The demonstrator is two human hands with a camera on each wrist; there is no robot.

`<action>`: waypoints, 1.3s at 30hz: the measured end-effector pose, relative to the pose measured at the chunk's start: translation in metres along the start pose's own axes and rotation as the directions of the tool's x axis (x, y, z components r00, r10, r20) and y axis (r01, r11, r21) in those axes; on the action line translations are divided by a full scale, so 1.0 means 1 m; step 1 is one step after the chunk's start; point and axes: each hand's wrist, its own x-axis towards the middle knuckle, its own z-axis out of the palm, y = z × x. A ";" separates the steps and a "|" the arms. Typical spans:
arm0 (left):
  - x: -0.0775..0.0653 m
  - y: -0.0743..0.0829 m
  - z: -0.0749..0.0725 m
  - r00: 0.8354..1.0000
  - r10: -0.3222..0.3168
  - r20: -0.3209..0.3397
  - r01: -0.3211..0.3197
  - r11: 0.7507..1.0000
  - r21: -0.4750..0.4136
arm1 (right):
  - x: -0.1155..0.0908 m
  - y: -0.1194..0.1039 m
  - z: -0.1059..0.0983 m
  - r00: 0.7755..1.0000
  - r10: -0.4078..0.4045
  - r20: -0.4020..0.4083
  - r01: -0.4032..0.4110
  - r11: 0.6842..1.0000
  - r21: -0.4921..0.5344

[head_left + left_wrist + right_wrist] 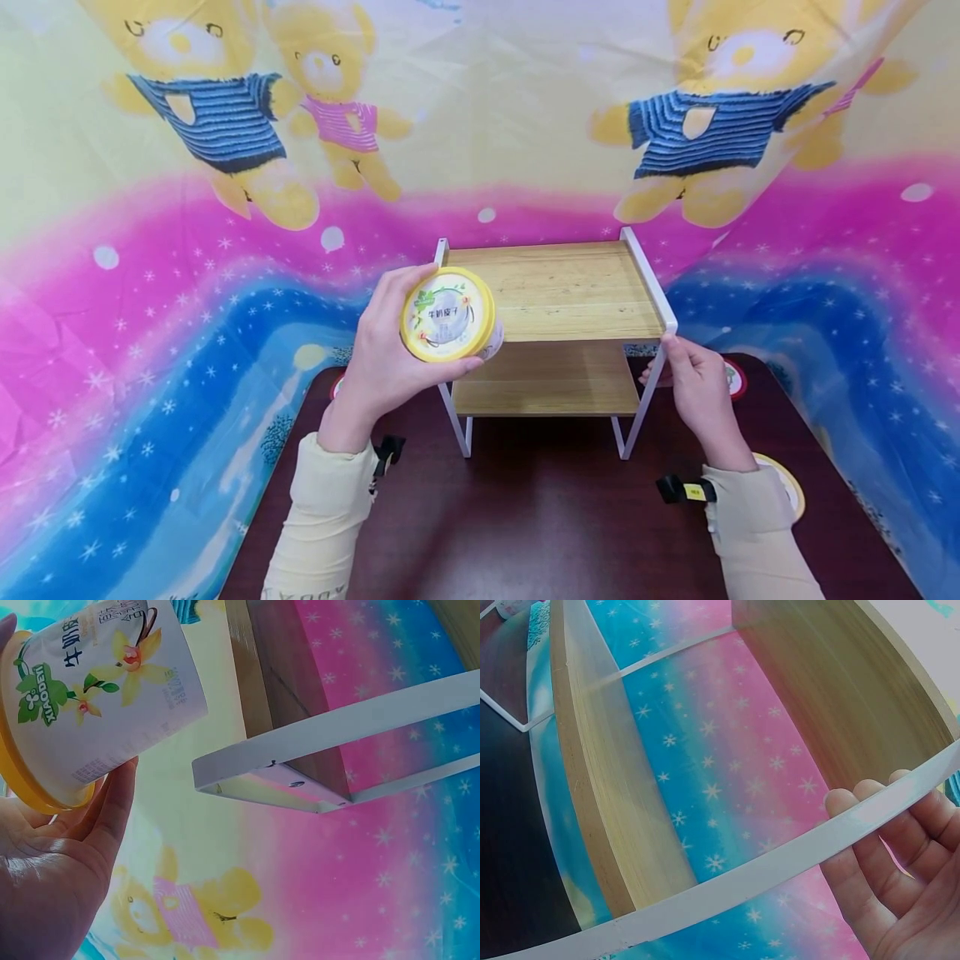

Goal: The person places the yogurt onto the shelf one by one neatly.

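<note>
My left hand (382, 354) holds a round tub (442, 315) with a yellow lid, its thumb below and fingers around the far side. The lid faces the head camera and overlaps the front left of a two-tier wooden shelf (570, 292) with a white frame. In the left wrist view, flowers, a green label and printed characters show on the white wall of the tub (112, 690). At the shelf's right side, my right hand (703, 396) grips the white side bar (780, 859) just below the top board, fingers curled around it.
The shelf stands on a dark table (525, 517). A red-rimmed lid (735, 379) shows behind my right hand, and a yellow-rimmed lid (787, 487) beside my right sleeve. Another red edge (337, 385) peeks out by the left wrist. A printed bear cloth (480, 125) hangs behind.
</note>
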 end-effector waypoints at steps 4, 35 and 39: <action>0.005 -0.002 0.000 1.000 -0.006 0.000 0.006 1.000 0.001 | 0.000 0.000 0.000 1.000 0.002 0.004 -0.003 1.000 0.018; 0.033 -0.015 0.004 0.988 -0.149 0.028 0.148 0.988 0.044 | 0.000 0.002 0.000 1.000 -0.013 -0.008 0.013 0.999 0.030; 0.036 -0.016 0.005 0.984 -0.175 0.038 0.172 0.983 0.061 | 0.000 0.002 0.000 1.000 -0.018 -0.005 0.018 1.000 0.013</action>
